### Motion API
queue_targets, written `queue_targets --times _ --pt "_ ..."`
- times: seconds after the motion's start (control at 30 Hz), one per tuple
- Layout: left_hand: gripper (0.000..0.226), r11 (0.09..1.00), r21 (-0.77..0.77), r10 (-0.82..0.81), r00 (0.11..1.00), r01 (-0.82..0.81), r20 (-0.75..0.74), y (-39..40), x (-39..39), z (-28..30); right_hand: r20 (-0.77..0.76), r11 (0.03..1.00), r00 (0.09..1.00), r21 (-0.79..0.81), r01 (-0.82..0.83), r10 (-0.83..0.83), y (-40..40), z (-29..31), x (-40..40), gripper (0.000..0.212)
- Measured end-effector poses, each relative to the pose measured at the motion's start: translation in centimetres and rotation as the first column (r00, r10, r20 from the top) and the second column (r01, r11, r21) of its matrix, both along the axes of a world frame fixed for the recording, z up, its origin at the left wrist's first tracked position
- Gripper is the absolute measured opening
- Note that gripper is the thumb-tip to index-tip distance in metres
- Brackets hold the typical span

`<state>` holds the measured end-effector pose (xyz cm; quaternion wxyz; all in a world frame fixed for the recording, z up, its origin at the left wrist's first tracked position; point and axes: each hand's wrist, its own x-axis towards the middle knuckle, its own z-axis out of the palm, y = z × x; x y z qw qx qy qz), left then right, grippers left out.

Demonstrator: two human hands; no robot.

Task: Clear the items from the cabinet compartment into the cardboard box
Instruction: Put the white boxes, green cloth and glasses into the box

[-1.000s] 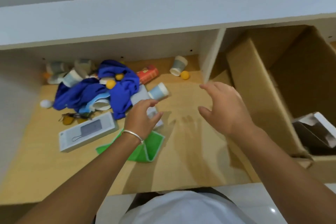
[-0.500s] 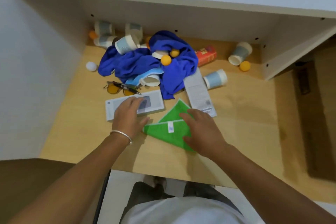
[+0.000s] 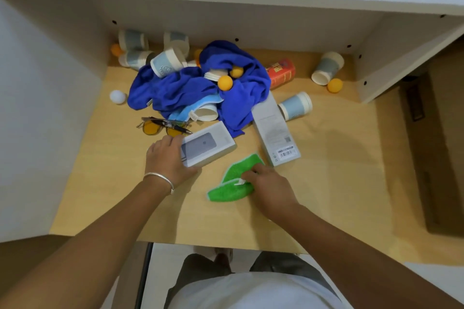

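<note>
My left hand [image 3: 167, 158] grips the near end of a grey phone box [image 3: 209, 144], which is tilted up off the wooden shelf floor [image 3: 326, 170]. My right hand [image 3: 270, 187] pinches a bunched green cloth [image 3: 232, 187] near the shelf's front. A second long grey box [image 3: 275, 133] lies just beyond the cloth. Behind sits a pile: a blue towel [image 3: 195, 88], several paper cups such as a cup [image 3: 296, 105], orange balls [image 3: 225, 82], a white ball [image 3: 118, 96], a red box [image 3: 280, 73], and yellow-lensed glasses [image 3: 160, 126]. The cardboard box [image 3: 442, 145] shows at the right edge.
White cabinet walls close the compartment at the left [image 3: 37, 108] and back; a divider panel [image 3: 401, 57] stands at the right between shelf and cardboard box. Another cup [image 3: 327, 68] and orange ball [image 3: 334, 85] lie by the divider. My legs show below the shelf's front edge.
My left hand closed around the phone box and turned and lifted it. My right hand gathered the flat green cloth into a bunch. One second ago both hands hovered above the shelf.
</note>
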<state>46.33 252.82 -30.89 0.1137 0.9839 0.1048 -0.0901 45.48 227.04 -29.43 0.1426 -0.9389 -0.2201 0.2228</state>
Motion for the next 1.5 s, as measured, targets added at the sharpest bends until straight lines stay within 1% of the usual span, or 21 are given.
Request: queue_targets --times 0.1,0.17,0.27,0.37,0.53,0.63,0.7,0.87,0.93,1.1,1.2,1.27,1.33,1.5 --pt "0.085 0.998 -0.058 -0.014 0.995 0.020 0.098 -2.3 0.4 2.1 0.112 0.987 0.988 0.133 0.095 -0.110 -2.4 2.5 0.7 0.052" --pt "0.083 0.996 -0.070 -0.043 0.984 0.056 0.176 -4.3 1.4 4.0 0.179 0.971 0.967 0.188 0.148 -0.182 -4.5 4.7 1.6 0.053" --pt "0.081 0.991 -0.049 -0.112 0.960 0.128 0.256 -8.1 3.5 7.3 0.247 0.940 0.927 0.264 0.214 -0.281 -8.1 7.8 3.2 0.050" --pt "0.079 0.982 -0.039 -0.165 0.937 0.186 0.306 -12.8 5.8 10.3 0.311 0.894 0.868 0.359 0.270 -0.387 -12.7 10.6 4.3 0.047" --pt "0.079 0.956 -0.036 -0.259 0.896 0.291 0.361 -21.4 9.1 14.3 0.413 0.849 0.753 0.370 0.376 -0.513 -20.9 14.9 4.8 0.048" --pt "0.080 0.932 -0.044 -0.314 0.860 0.361 0.401 -26.6 10.3 16.2 0.455 0.810 0.678 0.423 0.406 -0.578 -25.6 17.3 4.6 0.050" --pt "0.082 0.907 -0.040 -0.365 0.831 0.419 0.419 -30.2 11.0 17.5 0.486 0.775 0.607 0.457 0.437 -0.629 -28.8 18.9 4.1 0.051" --pt "0.084 0.844 -0.001 -0.474 0.748 0.536 0.465 -38.7 12.6 20.0 0.499 0.693 0.481 0.492 0.527 -0.721 -36.1 21.3 2.8 0.052" --pt "0.085 0.823 0.025 -0.511 0.719 0.568 0.472 -41.9 13.2 20.6 0.496 0.661 0.445 0.471 0.584 -0.746 -38.8 21.2 2.4 0.055" --pt "0.084 0.775 0.111 -0.593 0.655 0.622 0.468 -48.5 14.4 20.8 0.435 0.590 0.416 0.430 0.684 -0.799 -43.5 20.0 1.4 0.063" --pt "0.083 0.756 0.096 -0.617 0.658 0.647 0.432 -52.0 15.0 20.6 0.395 0.544 0.397 0.401 0.737 -0.829 -44.8 19.6 0.9 0.069" --pt "0.082 0.741 0.116 -0.640 0.643 0.661 0.421 -53.6 15.3 20.4 0.368 0.527 0.398 0.377 0.762 -0.840 -45.3 19.4 0.6 0.070" --pt "0.078 0.734 0.118 -0.647 0.636 0.669 0.421 -54.2 15.4 20.0 0.348 0.522 0.407 0.368 0.770 -0.845 -45.6 19.1 0.6 0.070" --pt "0.070 0.751 0.021 -0.600 0.670 0.660 0.437 -51.5 14.1 18.0 0.326 0.564 0.465 0.377 0.734 -0.823 -44.1 18.3 1.4 0.066"
